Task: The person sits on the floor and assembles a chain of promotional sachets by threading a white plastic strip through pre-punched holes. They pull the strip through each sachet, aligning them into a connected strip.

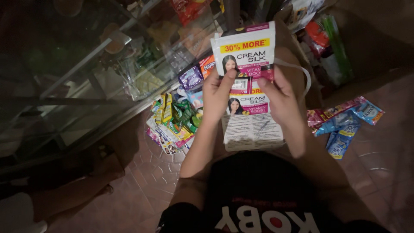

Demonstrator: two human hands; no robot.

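Note:
Both my hands hold up a strip of white and pink sachets (248, 51) in front of me. My left hand (217, 97) pinches the strip's left side with the thumb on its front. My right hand (280, 97) grips the right side. The strip hangs down in several joined packets, and its lowest packet (252, 131) shows a white printed back. A thin white loop (302, 71) curves out behind my right hand.
A heap of green, yellow and purple sachets (174, 121) lies on the tiled floor to the left. Blue and pink sachets (345, 123) lie to the right. A glass display case (73, 73) stands at the left. Bagged goods (327, 39) sit at the upper right.

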